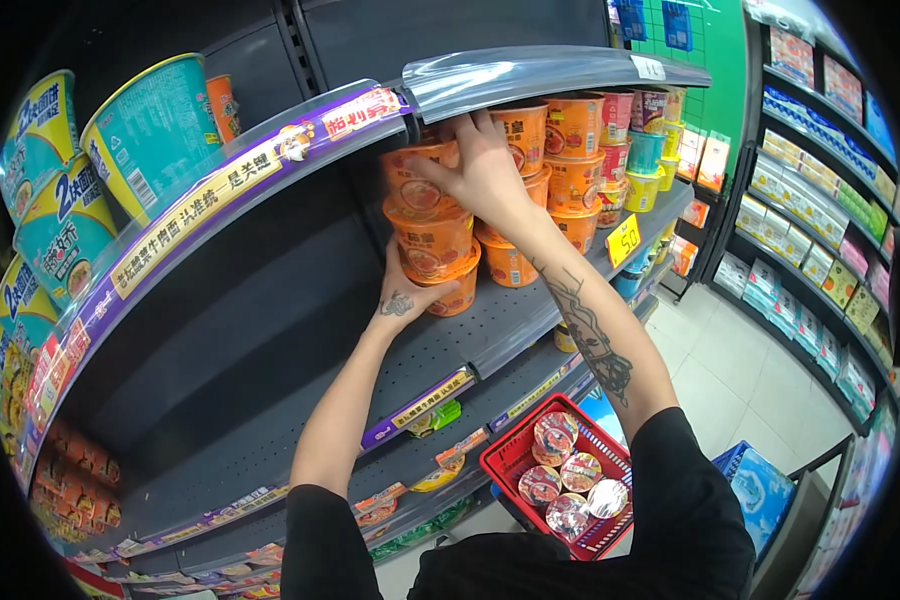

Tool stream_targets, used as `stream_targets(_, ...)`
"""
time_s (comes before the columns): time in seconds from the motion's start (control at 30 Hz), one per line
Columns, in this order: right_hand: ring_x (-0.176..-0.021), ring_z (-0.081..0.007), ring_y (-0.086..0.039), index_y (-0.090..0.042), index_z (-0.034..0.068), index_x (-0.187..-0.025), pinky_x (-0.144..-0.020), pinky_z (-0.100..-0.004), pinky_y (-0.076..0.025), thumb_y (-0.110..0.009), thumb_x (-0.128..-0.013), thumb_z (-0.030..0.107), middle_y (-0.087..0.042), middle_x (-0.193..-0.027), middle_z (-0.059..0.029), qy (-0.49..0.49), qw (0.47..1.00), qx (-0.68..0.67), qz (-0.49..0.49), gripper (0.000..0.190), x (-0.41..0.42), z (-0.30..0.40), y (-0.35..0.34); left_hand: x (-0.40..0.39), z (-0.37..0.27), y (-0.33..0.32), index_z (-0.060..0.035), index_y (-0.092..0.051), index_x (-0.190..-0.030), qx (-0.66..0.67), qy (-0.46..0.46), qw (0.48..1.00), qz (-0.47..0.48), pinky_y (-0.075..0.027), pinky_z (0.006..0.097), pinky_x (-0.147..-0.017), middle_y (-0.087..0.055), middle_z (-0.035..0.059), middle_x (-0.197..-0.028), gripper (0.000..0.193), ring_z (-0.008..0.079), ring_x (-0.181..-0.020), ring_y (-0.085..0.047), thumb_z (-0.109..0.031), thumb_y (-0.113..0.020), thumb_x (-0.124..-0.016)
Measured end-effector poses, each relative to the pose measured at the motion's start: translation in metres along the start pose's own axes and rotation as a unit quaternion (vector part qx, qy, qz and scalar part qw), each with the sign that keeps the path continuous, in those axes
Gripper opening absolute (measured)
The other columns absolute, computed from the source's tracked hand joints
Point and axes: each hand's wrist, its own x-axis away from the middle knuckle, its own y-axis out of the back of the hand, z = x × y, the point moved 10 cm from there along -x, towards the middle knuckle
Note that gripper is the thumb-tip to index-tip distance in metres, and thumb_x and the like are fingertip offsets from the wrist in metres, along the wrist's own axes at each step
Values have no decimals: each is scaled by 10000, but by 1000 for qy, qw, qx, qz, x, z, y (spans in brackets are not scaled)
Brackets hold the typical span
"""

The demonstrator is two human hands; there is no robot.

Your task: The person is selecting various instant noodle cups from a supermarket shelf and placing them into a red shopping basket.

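Before me, a stack of orange instant-noodle cups point(436, 244) stands on a dark perforated metal shelf point(450, 352). My left hand point(406, 298) is around the lower left side of this stack, its thumb across the bottom cup and its fingers pointing up along the side. At the top, my right hand point(480, 169) grips the uppermost cup, thumb on its front; the fingertips are partly hidden under the shelf edge above. More orange cups point(574, 180) stand stacked close by on the right.
A clear plastic price strip point(525, 75) overhangs the stacks. Large teal noodle tubs point(150, 135) fill the upper left shelf. A yellow price tag point(623, 240) sticks out at right. Below stands a red shopping basket point(517, 442) holding several lidded cups point(581, 472). Packaged goods point(795, 180) line another rack.
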Motion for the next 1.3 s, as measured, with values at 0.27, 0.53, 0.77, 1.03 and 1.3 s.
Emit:
stream_targets(0.27, -944, -376, -664, -681, -58, -1092, -881, -424, -520, -819, -833, 374, -692, -1018, -240, -21, 985, -143, 96, 522, -19, -25, -9, 11, -15, 13, 2, -175, -1564, -3, -6, 1000, 22, -363, 411, -1200, -475, 199, -1481, 1220, 301, -1397, -476, -219, -959, -656)
stream_targets(0.53, -955, -392, -688, -750, -52, -1012, -870, -461, -539, -779, -850, 369, -684, -1025, -294, -12, 988, -144, 49, 452, -18, -8, -2, 37, -40, 44, 29, -218, -1561, -26, 78, 991, 109, -382, 388, -1185, -489, 222, -1481, 1249, 301, -1393, -494, -297, -973, -621)
stream_targets(0.77, -903, -423, -669, -719, -61, -930, -869, -485, -530, -775, -855, 348, -688, -958, -276, -99, 988, -113, 46, 420, 1, 13, 19, 63, -73, 68, 37, -321, -1522, -75, 99, 981, 146, -413, 382, -1153, -551, 211, -1424, 1175, 293, -1338, -549, -311, -977, -612)
stream_targets(1.03, -914, -385, -630, -662, 6, -915, -830, -467, -502, -763, -882, 338, -662, -906, -211, -135, 987, -78, -32, 349, 56, 35, 89, 79, -96, 52, 34, -387, -1499, -45, -9, 984, 173, -447, 360, -1117, -584, 166, -1400, 1110, 237, -1289, -581, -200, -980, -591)
stream_targets(1.3, -934, -327, -625, -632, -10, -976, -798, -415, -504, -765, -904, 344, -631, -947, -171, -45, 983, 130, -118, 385, 87, 163, 203, 119, -164, 28, 18, -345, -1534, 60, -84, 971, 217, -508, 350, -1046, -594, 148, -1359, 1140, 225, -1214, -617, -24, -937, -561)
